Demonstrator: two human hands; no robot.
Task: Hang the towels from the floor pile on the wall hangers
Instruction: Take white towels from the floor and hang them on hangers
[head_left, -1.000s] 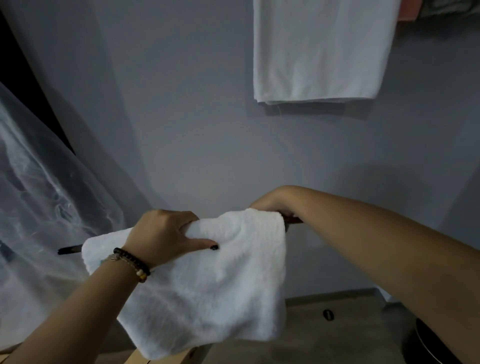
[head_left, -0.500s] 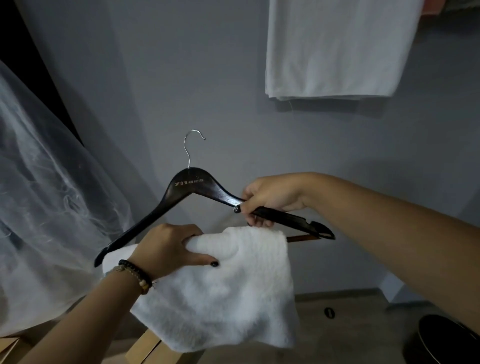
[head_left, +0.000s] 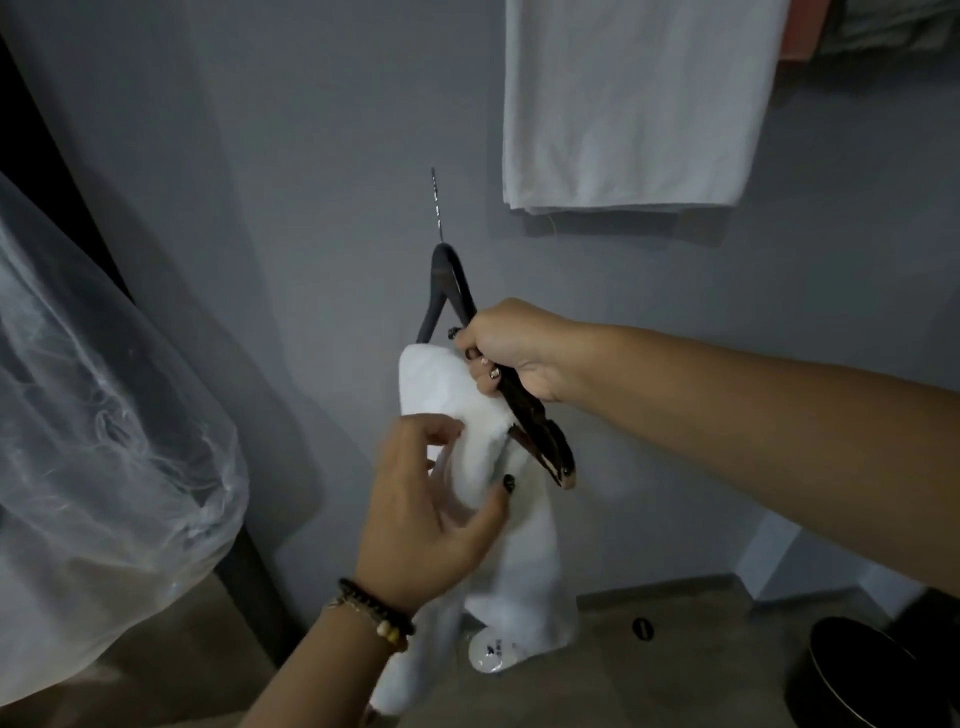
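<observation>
A dark wooden hanger (head_left: 451, 283) with a metal hook is seen nearly edge-on in the middle of the view. My right hand (head_left: 511, 351) grips its near arm. A white towel (head_left: 444, 389) is draped over the hanger's lower bar and hangs down toward the floor. My left hand (head_left: 431, 512), with a bead bracelet at the wrist, holds the towel's fold just below the bar, thumb on one side and fingers on the other. A larger white towel (head_left: 634, 98) hangs on the grey wall at the upper right.
A clear plastic cover (head_left: 104, 389) bulges over something at the left, with a dark frame behind it. A black round container (head_left: 852, 675) stands on the floor at the lower right. A small white round object (head_left: 488, 654) lies on the floor below the towel.
The hanger has turned from broadside to nearly edge-on. The towel now hangs long and narrow over the bar. My left hand has shifted from bunching the towel to holding its fold.
</observation>
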